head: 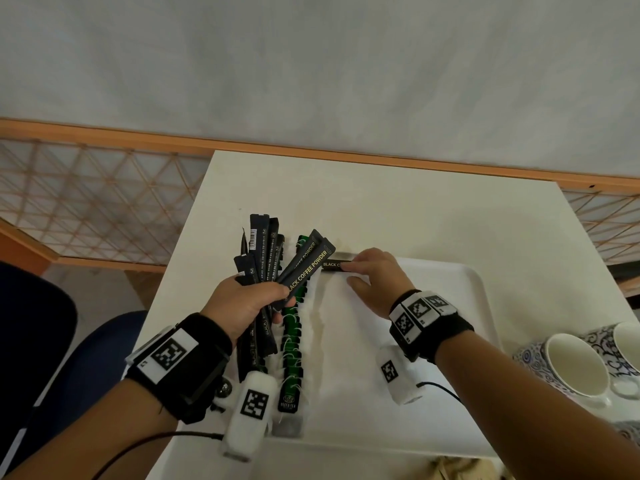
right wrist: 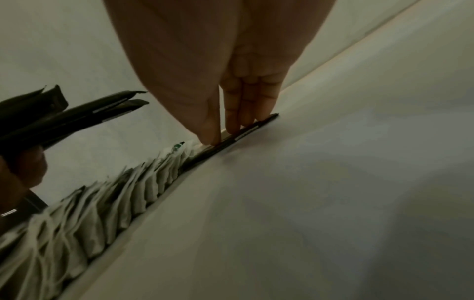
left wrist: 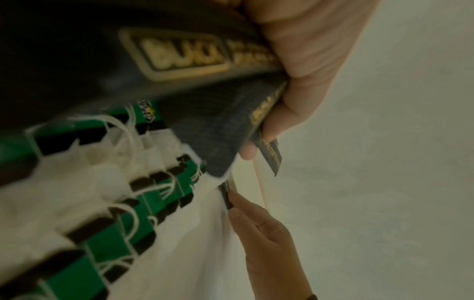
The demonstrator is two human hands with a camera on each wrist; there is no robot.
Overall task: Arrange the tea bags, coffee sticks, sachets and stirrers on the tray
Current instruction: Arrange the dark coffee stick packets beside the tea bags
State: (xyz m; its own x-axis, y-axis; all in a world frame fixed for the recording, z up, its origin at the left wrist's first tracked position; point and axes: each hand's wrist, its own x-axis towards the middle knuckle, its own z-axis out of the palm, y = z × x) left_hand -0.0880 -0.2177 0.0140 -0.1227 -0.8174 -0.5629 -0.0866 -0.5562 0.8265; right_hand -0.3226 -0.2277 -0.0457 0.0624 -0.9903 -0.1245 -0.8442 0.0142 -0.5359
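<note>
My left hand [head: 249,303] grips a fanned bundle of black coffee sticks [head: 263,258] above the left edge of the white tray [head: 481,289]; the left wrist view shows the bundle [left wrist: 179,60] close up. A row of tea bags with green tags [head: 292,327] lies along the tray's left side. My right hand [head: 374,278] pinches a single black coffee stick [head: 332,265] with its fingertips [right wrist: 236,125] and thumb, low at the tray's far left corner. That stick [right wrist: 231,138] lies along the far rim, just past the end of the tea bags [right wrist: 102,203].
The tray sits on a white table [head: 381,209]. Two patterned cups [head: 578,365] stand at the right, beside the tray. A blue chair [head: 86,358] is at the left, and a wooden rail with lattice [head: 86,202] runs behind the table.
</note>
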